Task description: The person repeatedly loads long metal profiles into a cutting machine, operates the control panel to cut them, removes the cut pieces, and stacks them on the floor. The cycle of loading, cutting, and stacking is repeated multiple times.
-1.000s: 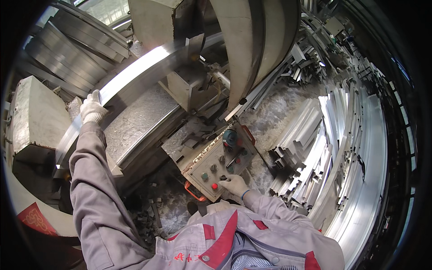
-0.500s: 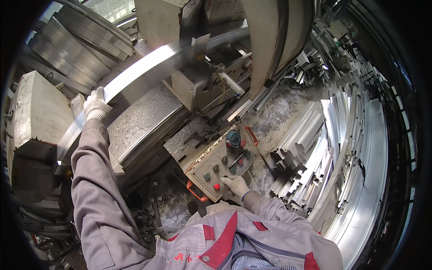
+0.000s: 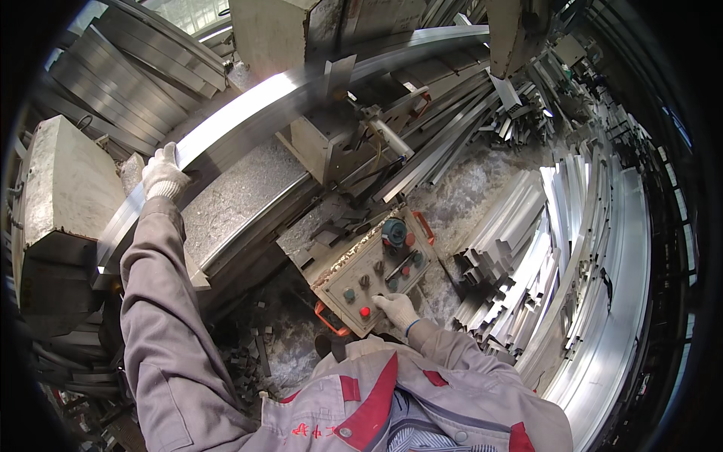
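A long silver aluminium profile runs from the lower left up across the machine bed toward the upper right. My left hand, in a white knit glove, is closed over its near edge at the left. Close to my body stands a cream control box with knobs, coloured buttons and orange handles. At its right front edge is my right hand, also gloved, its fingers curled and one digit reaching onto the panel beside a red button. Whatever lies under those fingers is hidden.
The metal machine bed is strewn with fine chips. Cream machine housings stand at the left and top. A cream guard hangs at the upper right. Stacked profiles lie to the right; offcuts litter the floor.
The big cream guard at the upper right has swung away toward the far right, uncovering more of the profile and the loose lengths behind. Both hands keep their places.
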A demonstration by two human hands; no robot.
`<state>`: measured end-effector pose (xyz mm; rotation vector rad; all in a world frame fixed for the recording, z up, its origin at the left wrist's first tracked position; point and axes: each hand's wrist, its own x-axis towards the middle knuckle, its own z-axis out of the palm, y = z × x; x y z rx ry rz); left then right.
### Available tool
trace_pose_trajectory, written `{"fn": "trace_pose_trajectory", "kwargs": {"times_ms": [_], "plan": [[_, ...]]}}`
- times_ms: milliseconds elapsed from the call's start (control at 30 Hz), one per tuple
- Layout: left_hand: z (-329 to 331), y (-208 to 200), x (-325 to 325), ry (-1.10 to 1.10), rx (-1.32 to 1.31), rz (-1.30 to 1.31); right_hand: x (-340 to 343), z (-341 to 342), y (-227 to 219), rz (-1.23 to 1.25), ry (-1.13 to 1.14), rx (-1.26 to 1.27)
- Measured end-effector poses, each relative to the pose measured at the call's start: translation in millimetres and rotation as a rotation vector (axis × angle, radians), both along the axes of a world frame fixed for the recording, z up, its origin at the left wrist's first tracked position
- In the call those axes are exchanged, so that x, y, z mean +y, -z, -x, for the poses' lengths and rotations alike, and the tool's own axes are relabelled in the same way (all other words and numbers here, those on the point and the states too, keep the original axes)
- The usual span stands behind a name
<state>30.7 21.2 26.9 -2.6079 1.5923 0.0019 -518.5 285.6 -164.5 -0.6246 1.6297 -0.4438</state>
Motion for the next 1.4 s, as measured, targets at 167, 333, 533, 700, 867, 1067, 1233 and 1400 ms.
{"fn": "trace_pose_trajectory", "kwargs": {"times_ms": [167,333,533,700,867,1067,1233,1400], "plan": [[1.8,-0.2,-0.5,-0.004,-0.035,-0.023,-1.2,0.6,-2.2,-0.043,0.002,0.011],[-0.9,1.6,-1.1,-0.01,-0.032,-0.036,-0.4,-0.5,-3.0,-0.028,-0.007,-0.004],[-1.7,2.4,-1.3,0.003,-0.035,-0.037,0.5,0.8,-7.9,-0.031,-0.049,0.018],[-0.7,2.4,0.4,-0.001,-0.04,-0.018,2.5,3.4,-5.3,0.043,-0.121,0.104],[-1.2,1.7,0.5,0.014,-0.03,-0.011,5.3,3.9,8.0,0.193,-0.299,0.365],[-2.5,2.2,2.5,0.027,-0.025,-0.007,17.5,14.5,-0.9,0.104,-0.211,0.292],[-2.1,1.7,5.6,0.05,-0.015,0.016,0.1,29.1,-38.0,0.274,-0.163,0.376],[2.6,-5.7,8.9,0.031,0.007,-0.015,-85.4,35.0,-114.0,0.637,-0.318,0.599]]}}
